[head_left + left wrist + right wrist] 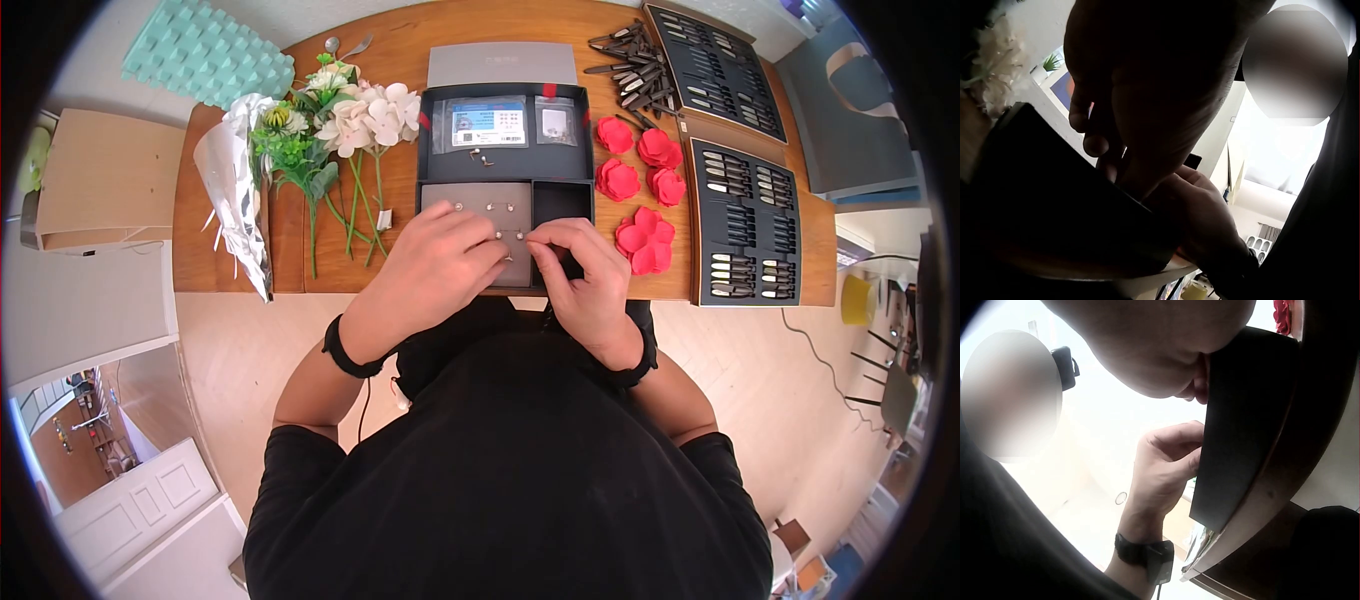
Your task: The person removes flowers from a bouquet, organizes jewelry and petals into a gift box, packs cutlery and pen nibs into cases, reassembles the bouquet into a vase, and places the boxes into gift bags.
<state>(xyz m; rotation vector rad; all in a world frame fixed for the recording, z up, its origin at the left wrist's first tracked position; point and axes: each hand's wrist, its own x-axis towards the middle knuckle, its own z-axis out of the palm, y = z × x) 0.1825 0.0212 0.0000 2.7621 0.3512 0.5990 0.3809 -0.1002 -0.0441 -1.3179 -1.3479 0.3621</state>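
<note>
A dark box (588, 130) stands at the table's front edge, with a grey insert (475, 192) in its near left compartment. Several small earrings (510, 208) sit in rows on this insert. Bent over the insert from the left, my left hand (440, 262) has its curled fingertips among the earrings; its thumb is hidden, and I cannot tell what it grips. My right hand (592, 285) pinches at a small earring (519, 236) with thumb and index finger. In both wrist views the box wall (1241, 425) hides the fingertips.
Clear packets (485, 125) lie in the far compartment. Red paper flowers (645, 240) and marker cases (745, 215) stand right, below a heap of black pens (640, 70). Cream flowers (370, 118) and crumpled foil (235, 170) lie left.
</note>
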